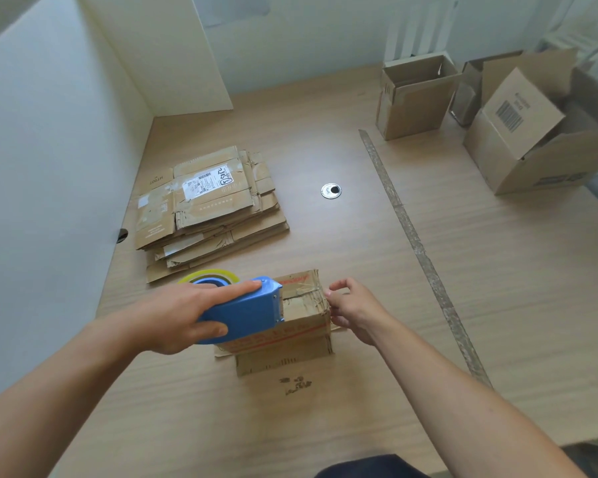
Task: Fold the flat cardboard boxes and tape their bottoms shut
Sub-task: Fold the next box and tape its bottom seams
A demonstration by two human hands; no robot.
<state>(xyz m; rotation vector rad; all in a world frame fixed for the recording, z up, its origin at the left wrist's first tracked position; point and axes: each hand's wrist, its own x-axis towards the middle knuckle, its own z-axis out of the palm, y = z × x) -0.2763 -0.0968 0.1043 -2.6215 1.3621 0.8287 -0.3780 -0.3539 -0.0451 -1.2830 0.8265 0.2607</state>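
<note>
Grip the blue plastic tape dispenser (252, 308) firmly in the left hand (187, 315), atop the small brown cardboard box (301, 326) standing bottom-up on the wooden desk (359, 257). Pin the clear tape (304, 292) at the box's right edge with the pinching right hand (356, 308); pull straight along the seam.

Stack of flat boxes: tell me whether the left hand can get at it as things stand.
Likely not yet. The left hand grips the blue tape dispenser against the small box, so it is occupied, though nothing lies between it and the stack of flat boxes.
</note>
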